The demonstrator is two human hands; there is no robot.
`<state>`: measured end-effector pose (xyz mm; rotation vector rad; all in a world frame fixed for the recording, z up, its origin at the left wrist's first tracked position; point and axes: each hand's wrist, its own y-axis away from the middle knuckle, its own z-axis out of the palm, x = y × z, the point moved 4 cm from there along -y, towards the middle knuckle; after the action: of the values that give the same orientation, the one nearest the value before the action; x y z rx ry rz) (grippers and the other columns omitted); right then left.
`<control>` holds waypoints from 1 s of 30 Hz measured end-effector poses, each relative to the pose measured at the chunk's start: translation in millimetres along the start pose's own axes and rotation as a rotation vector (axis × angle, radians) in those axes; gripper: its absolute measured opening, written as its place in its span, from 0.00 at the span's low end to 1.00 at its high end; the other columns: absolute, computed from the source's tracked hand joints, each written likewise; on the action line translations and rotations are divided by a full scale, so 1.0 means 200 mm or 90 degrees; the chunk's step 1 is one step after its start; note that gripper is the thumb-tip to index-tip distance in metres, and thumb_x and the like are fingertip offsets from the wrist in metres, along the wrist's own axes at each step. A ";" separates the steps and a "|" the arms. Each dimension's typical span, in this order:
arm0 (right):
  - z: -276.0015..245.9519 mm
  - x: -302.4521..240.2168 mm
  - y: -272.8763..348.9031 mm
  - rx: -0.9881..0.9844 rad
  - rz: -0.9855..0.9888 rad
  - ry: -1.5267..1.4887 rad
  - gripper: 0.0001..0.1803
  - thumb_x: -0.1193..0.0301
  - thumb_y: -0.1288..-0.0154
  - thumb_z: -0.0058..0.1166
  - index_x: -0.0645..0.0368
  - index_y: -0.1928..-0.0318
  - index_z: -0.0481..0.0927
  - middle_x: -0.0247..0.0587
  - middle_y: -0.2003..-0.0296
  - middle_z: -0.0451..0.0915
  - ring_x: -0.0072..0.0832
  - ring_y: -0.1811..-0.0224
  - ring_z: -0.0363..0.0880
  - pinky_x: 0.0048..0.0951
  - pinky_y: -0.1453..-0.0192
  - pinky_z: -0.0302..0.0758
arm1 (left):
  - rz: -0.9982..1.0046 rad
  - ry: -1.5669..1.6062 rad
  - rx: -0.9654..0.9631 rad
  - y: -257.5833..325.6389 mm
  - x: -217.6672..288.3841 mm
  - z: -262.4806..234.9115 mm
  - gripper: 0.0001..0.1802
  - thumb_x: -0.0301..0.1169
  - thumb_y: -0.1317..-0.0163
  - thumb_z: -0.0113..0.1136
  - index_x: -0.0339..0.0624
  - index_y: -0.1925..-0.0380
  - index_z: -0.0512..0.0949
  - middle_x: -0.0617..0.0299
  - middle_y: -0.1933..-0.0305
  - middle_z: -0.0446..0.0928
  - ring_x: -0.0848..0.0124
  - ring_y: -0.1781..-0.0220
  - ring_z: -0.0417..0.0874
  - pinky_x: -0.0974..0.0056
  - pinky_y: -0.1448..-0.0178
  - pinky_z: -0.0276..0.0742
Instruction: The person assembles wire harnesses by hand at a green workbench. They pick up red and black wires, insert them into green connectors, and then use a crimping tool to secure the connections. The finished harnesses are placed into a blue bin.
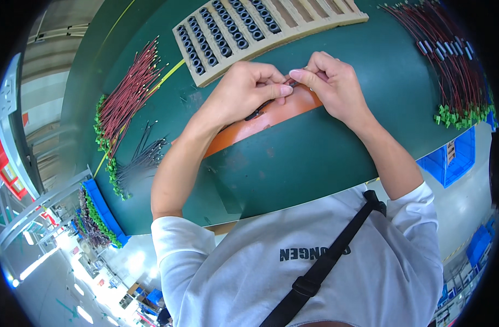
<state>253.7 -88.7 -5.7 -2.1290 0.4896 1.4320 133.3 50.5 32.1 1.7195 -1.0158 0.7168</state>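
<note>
Both of my hands meet over an orange strip (244,131) lying on the green table. My left hand (255,90) is closed in a pinch on a thin dark wire (258,111), part of which shows below its fingers. Thumb and fingers of my right hand (331,82) pinch close beside the left fingertips, at the same wire. The small piece between the fingertips is mostly covered, so its shape cannot be made out. Just beyond my hands stands a pale slotted tray (206,80) with rows of black rings (227,30); its slots on the right hold none.
Red wires (132,82) with green connectors lie at the left, beside black wires (146,155). More wires with grey cylinders (445,50) and green connectors (462,116) lie at the far right. Blue bins (102,210) (451,158) sit by the table's edges.
</note>
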 end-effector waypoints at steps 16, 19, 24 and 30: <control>-0.05 -0.17 0.01 0.031 -0.278 -0.033 0.13 0.70 0.39 0.71 0.59 0.74 0.78 0.33 0.80 0.70 0.27 0.75 0.66 0.29 0.64 0.64 | 0.048 0.258 0.147 0.37 -0.23 -0.05 0.15 0.30 0.34 0.69 0.28 0.54 0.85 0.57 0.65 0.86 0.78 0.72 0.75 0.70 0.67 0.71; -0.03 -0.11 0.02 0.016 -0.174 -0.087 0.15 0.69 0.37 0.70 0.59 0.74 0.76 0.30 0.81 0.68 0.22 0.76 0.63 0.26 0.68 0.63 | 0.047 0.234 0.144 0.38 -0.23 -0.04 0.15 0.30 0.34 0.69 0.29 0.53 0.85 0.57 0.64 0.86 0.77 0.71 0.77 0.70 0.66 0.73; 0.00 -0.05 0.01 -0.016 0.009 -0.159 0.17 0.67 0.33 0.68 0.60 0.74 0.76 0.24 0.81 0.66 0.15 0.76 0.60 0.23 0.72 0.60 | 0.068 0.220 0.132 0.39 -0.28 -0.01 0.14 0.30 0.33 0.68 0.31 0.52 0.86 0.58 0.63 0.86 0.75 0.62 0.83 0.70 0.55 0.79; 0.01 -0.06 -0.01 -0.025 0.059 -0.116 0.13 0.66 0.32 0.68 0.61 0.69 0.82 0.25 0.78 0.73 0.13 0.75 0.65 0.19 0.70 0.65 | 0.098 0.286 0.096 0.39 -0.33 -0.01 0.18 0.28 0.33 0.68 0.30 0.45 0.82 0.61 0.54 0.85 0.79 0.55 0.84 0.72 0.49 0.81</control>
<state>249.4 -85.4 5.3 -2.0041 0.4999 1.6813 33.7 58.2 13.3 1.5163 -0.7983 1.2410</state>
